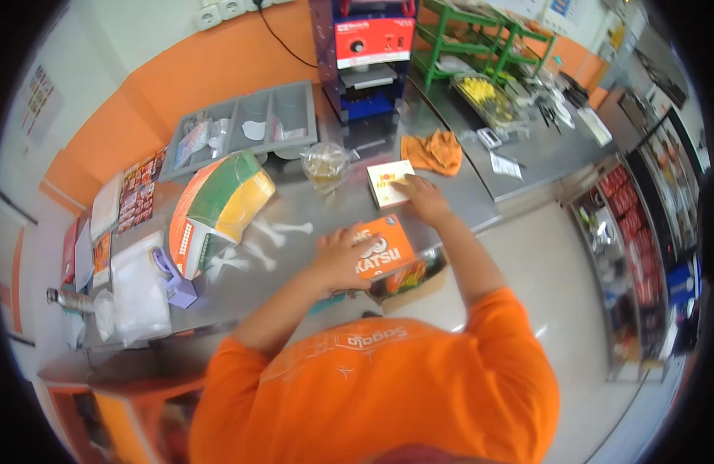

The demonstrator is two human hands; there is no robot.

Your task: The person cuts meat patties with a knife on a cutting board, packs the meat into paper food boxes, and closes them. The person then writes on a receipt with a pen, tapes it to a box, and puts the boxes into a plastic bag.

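My left hand (344,257) grips the left side of an orange box (386,246) with white lettering that ends in "KATSU". Its fingers lie over the top and the thumb is lower on the side. The box sits at the front edge of the metal table. Just beyond it, my right hand (425,199) holds the right side of a flat white and yellow square pack (386,184) with red print, its fingertips on the top. Whether the pack is a box or a stack of sheets, I cannot tell. Left of the pack lies a clear plastic bag (326,166) with something brownish inside.
Folded printed cartons (222,205) and a purple tape dispenser (181,291) lie on the left. A grey divided tray (252,124) stands behind. An orange cloth (433,151) is at the right, near a red-fronted machine (372,42). Below the table edge is a cardboard box (419,290).
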